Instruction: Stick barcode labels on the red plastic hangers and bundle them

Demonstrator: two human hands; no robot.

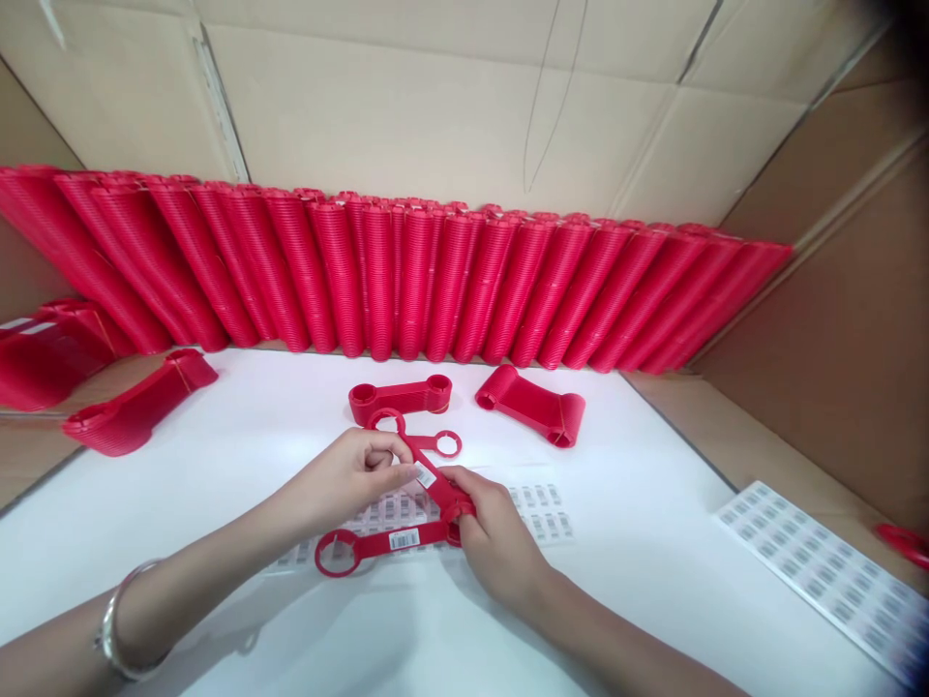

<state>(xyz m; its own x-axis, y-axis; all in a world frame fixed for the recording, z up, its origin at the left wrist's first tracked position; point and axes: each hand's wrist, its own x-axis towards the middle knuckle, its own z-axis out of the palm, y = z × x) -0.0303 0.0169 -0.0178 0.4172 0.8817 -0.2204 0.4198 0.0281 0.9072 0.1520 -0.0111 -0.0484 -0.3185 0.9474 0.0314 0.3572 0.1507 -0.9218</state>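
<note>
1. Far L, running across the back to R: row of ribbed red stacks (413,281), side by side, against cardboard wall (406,106).
2. L side: red wrench stack (141,402), many thin pcs nested, partly on white table (639,581).
3. L hand (370,474), w/ silver bangle (116,624) on its wrist: narrow, thumb & curled fingers closed at the bar of the upper wrench, thumb tip on its label.
4. Lower wrench (374,545): below L hand, its R end at R hand's fingers; can't tell if gripped or just resting. Flat red plastic, open ring at L end, straight bar w/ white barcode label (404,538) mid-bar.
5. Upper wrench (440,492): btwn both hands, slanting from upper L down to R hand. Same red, ring at far end, small white label (425,475) on bar, partly under L thumb.
6. Behind the hands: mid stack (399,397), lying on its side; just in front, a loose wrench (434,443) w/ small ring showing, rest hidden.
7. Under hands & wrenches: label sheet (548,510), rows of barcodes, partly covered.
8. R hand (500,523): closed round near end of upper wrench, thumb on top.
9. Beyond R hand: R stack (529,405), tilted on table.
10. Far R: second label sheet (820,566), well apart from hands, near table edge.
</note>
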